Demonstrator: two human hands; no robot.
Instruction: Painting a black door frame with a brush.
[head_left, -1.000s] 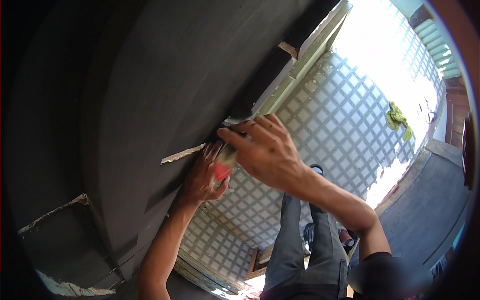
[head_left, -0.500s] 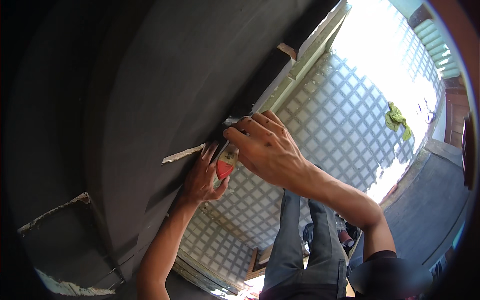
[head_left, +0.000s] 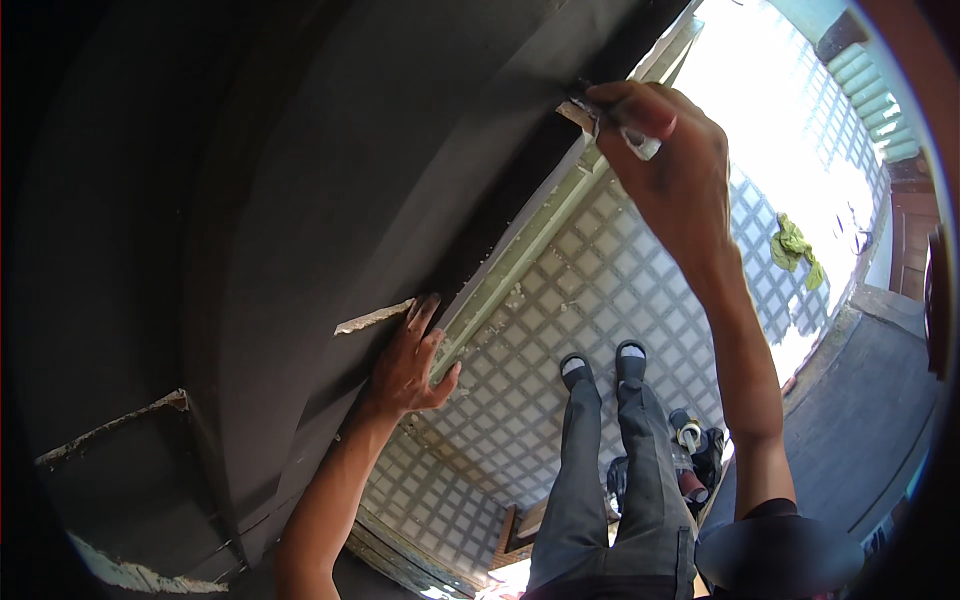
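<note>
A large dark grey panel (head_left: 300, 190) fills the left side, with a blacker strip along its right edge. My right hand (head_left: 680, 165) is raised toward the far end of that edge, closed round what looks like a paintbrush (head_left: 651, 113) with a reddish handle. The brush's dark tip meets the panel beside a bare, pale notch (head_left: 576, 114); fingers and blur hide most of it. Lower down, my left hand (head_left: 407, 368) rests on the panel edge with its fingers stretched out, holding nothing. Dark stains mark its fingertips. Another pale, ragged slot (head_left: 375, 317) lies beside them.
A pale wooden rail (head_left: 545, 225) runs along the panel edge. Below are patterned floor tiles (head_left: 590, 265) with scattered crumbs and my sandalled feet (head_left: 632, 362). A green cloth (head_left: 793, 245) lies at right, near a dark board (head_left: 850, 400). Bottles and a tape roll (head_left: 689, 434) stand beside my leg.
My right hand has moved up and to the right along the panel edge, carrying the brush away from my left hand. The left hand stays nearly in place.
</note>
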